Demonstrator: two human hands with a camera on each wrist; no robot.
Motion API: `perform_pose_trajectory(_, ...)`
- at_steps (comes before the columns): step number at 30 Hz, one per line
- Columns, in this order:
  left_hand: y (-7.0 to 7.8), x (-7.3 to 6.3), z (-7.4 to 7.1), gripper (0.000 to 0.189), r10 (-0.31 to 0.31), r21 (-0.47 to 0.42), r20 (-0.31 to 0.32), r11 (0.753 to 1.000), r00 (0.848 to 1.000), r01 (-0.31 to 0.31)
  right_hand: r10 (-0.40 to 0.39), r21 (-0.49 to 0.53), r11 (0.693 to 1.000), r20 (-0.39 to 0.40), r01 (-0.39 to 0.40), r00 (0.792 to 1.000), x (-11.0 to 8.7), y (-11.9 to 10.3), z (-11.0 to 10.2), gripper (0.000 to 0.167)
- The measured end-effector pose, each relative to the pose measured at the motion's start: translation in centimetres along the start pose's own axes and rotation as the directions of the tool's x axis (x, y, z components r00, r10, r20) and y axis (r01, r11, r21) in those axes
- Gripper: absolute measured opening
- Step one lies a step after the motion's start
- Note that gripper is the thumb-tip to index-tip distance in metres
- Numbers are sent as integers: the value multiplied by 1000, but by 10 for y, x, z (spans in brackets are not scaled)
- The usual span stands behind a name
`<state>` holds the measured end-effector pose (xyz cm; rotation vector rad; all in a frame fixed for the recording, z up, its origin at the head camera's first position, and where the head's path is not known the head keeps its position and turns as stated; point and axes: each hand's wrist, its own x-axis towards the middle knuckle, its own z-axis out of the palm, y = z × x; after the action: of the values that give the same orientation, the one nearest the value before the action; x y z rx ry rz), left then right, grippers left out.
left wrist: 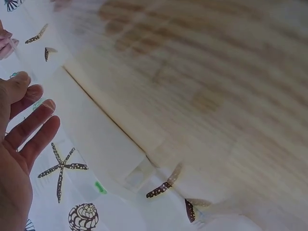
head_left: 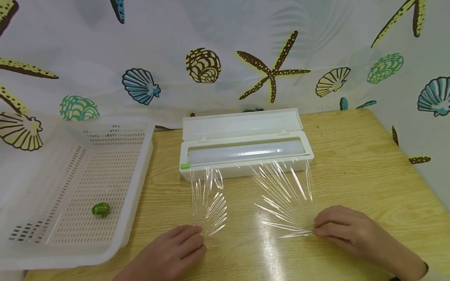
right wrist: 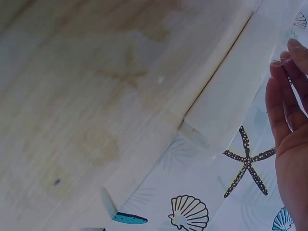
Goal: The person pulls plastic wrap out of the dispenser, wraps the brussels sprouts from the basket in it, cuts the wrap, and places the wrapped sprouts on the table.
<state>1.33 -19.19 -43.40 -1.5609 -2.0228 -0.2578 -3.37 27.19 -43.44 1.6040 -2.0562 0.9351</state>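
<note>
A sheet of clear plastic wrap (head_left: 277, 195) stretches from the front of a white wrap dispenser box (head_left: 232, 173) toward me, creased into shiny folds. My left hand (head_left: 175, 249) pinches its near left corner between thumb and fingertips. At the near right corner my right hand (head_left: 355, 234) pinches the film the same way. Inside the box, whose lid (head_left: 242, 124) is raised at the back, lies the roll of wrap (head_left: 246, 152). A green slider (head_left: 185, 166) sits at the box's left end. Both wrist views show thumb and fingertips together, with other fingers loosely extended.
To the left stands a white perforated plastic basket (head_left: 135, 195) with one small green vegetable (head_left: 101, 209) in it. The wooden table (head_left: 369, 168) extends to the right of the box. Behind hangs a white cloth (head_left: 228, 23) printed with shells and starfish.
</note>
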Motion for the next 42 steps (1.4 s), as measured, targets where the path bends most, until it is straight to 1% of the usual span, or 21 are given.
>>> perform_pose_trajectory(5, -1, -5, 6, 45, 27, 12, 36, 1000, 999, -27, 16, -24, 1000, 23, -16, 1000, -7, 4, 9, 30)
perform_pose_trajectory(6, -1, -6, 8, 46, 28, 12, 43, 1000, 999, -28, 27, -28, 999, 30, -26, 999, -8, 4, 10, 31)
perform_pose_trajectory(10, 1, -9, 12, 45, 14, 11, 76, 1000, 997, -15, 71, -32, 997, 70, -69, 995, -13, 6, 11, 31)
perform_pose_trajectory(14, 3, -10, 12, 43, 3, 7, 105, 1000, 995, -4, 96, -45, 995, 111, -91, 989, -14, 6, 10, 31)
perform_pose_trajectory(16, 3, -10, 12, 41, 3, 1, 109, 1000, 994, -3, 117, -59, 992, 138, -109, 984, -13, 5, 10, 34)
perform_pose_trajectory(20, 2, -9, 13, 44, -10, -33, 122, 999, 993, 14, 151, -113, 985, 186, -132, 971, -10, 5, 13, 43)
perform_pose_trajectory(24, 2, -8, 14, 45, -13, -20, 149, 1000, 989, 16, 149, -137, 983, 205, -122, 967, -9, 8, 16, 47)
perform_pose_trajectory(28, 2, -8, 15, 45, -25, 9, 191, 1000, 981, 24, 137, -117, 987, 204, -115, 969, -10, 12, 19, 44)
perform_pose_trajectory(31, 2, -8, 17, 47, -36, 1, 212, 999, 977, 37, 134, -111, 987, 213, -112, 968, -11, 17, 20, 42)
perform_pose_trajectory(38, 1, -8, 24, 48, -25, 9, 187, 1000, 982, 23, 128, -139, 986, 255, -94, 958, -9, 19, 22, 44)
perform_pose_trajectory(40, 1, -10, 25, 48, -26, 8, 189, 1000, 982, 25, 113, -158, 985, 274, -71, 955, -8, 18, 21, 46)
perform_pose_trajectory(42, 2, -12, 25, 50, -38, -5, 191, 999, 981, 40, 112, -165, 984, 294, -65, 949, -9, 15, 19, 44)
